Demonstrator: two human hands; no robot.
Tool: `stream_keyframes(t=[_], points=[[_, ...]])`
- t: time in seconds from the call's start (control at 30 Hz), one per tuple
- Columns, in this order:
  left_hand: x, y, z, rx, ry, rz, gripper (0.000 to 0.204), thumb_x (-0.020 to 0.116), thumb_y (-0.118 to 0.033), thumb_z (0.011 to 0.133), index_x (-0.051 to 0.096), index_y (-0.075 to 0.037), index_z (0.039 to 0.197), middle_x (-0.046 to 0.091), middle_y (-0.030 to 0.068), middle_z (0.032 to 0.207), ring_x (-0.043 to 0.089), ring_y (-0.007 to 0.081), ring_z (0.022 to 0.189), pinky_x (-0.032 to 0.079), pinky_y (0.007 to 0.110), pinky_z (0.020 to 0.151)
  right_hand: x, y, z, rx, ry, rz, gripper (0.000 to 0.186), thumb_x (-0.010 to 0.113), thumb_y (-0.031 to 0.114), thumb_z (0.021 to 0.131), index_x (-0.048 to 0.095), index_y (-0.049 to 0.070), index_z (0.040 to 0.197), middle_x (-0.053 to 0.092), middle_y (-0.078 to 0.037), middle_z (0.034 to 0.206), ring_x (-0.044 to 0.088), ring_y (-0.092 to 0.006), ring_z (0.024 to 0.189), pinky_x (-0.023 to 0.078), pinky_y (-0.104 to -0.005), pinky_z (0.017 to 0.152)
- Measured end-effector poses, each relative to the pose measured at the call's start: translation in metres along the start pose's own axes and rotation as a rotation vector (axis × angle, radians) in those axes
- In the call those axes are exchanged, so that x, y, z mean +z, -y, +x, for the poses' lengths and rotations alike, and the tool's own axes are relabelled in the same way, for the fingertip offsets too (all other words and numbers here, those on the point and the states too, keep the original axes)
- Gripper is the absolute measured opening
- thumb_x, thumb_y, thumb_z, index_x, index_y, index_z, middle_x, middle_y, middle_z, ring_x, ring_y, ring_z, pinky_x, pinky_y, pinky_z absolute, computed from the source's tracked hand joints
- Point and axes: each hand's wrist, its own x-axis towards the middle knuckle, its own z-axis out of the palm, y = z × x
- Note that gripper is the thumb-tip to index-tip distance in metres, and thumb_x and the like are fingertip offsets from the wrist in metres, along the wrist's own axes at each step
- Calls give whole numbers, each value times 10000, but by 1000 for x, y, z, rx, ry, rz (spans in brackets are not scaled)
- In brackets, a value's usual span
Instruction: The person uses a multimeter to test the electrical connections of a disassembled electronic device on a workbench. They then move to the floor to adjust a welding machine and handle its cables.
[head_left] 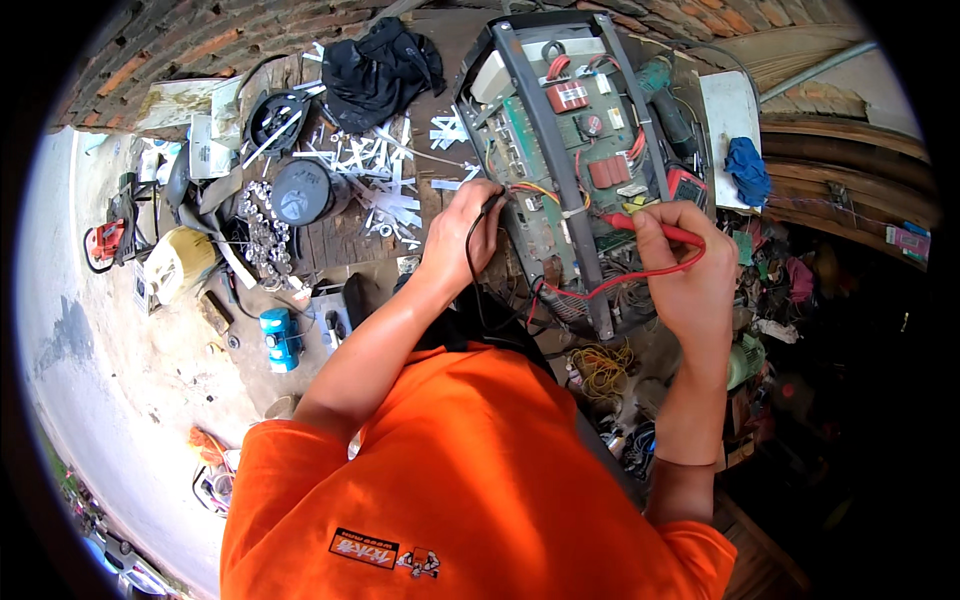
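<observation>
An opened electrical machine with green circuit boards (535, 220) and a dark metal frame (548, 130) stands in front of me. My right hand (690, 262) pinches a red test probe (622, 221), its tip pointing left into the boards beside the frame bar. A red lead (640, 277) loops from it down across the machine. My left hand (462, 238) is closed at the machine's left edge on a black test probe, mostly hidden by the fingers. Its black lead (470, 262) hangs below. Right of the boards lies a red-edged multimeter (686, 188), partly hidden by my right hand.
On the wooden bench lie white strips (385, 190), a dark round canister (305, 192) and a black cloth (383, 72). A blue motor (280, 340) stands on the ground at left. Yellow wire (603, 368) lies below the machine. A blue rag (747, 170) sits at right.
</observation>
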Motion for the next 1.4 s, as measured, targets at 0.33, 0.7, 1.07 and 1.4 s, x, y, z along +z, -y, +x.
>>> stream_keyframes(t=[0.33,0.7,1.07,1.4], points=[[0,-2,6,82,46,30,168,612,-3,877,562,-18,1037,621,182,1000,626,406,878,524,428,723,1,0,7,-114,14,-29,169,686,127,873,576,11,817,650,-158,706,644,-334,596,486,-378,526],[-3,-3,6,67,42,9,178,622,20,867,563,-8,1033,625,182,993,632,394,883,523,409,742,-2,-2,5,-111,-19,48,136,680,91,868,580,9,828,648,-167,716,656,-331,617,493,-378,532],[-4,1,5,40,43,50,171,623,5,868,572,-10,1031,625,191,1002,631,398,893,526,422,747,1,-1,5,-106,-28,34,150,681,123,880,626,8,800,627,-103,623,627,-208,551,471,-313,527],[-5,-2,6,54,69,43,202,594,62,862,574,14,1058,628,209,1014,639,395,917,517,405,807,12,-4,-3,-282,-21,-71,171,661,123,863,524,35,811,587,-137,715,612,-349,688,497,-444,607]])
